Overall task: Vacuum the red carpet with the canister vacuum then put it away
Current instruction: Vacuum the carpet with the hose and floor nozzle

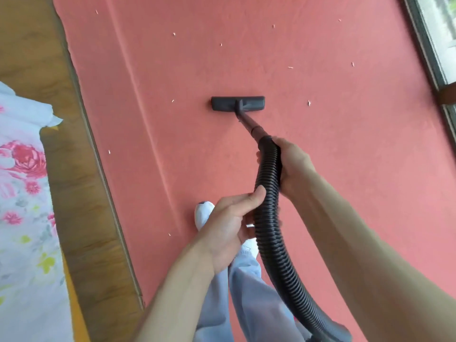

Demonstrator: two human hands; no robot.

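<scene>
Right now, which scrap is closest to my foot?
The scrap just left of your socked foot, lowest in view; others lie farther up the carpet.

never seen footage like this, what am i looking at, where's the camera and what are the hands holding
There is no machine filming here. The one picture comes from a camera worn on a person's head, looking forward and down, so you see their own arms from above.

Both hands hold a black ribbed vacuum hose. The right hand grips its top end, where it joins the thin wand. The left hand grips it lower down. The wand ends in a flat floor head, which rests on the red carpet.

Small pale scraps lie scattered over the carpet. A foot in white shows below the hands. On the left are a wooden surface and a flowered cloth.
</scene>
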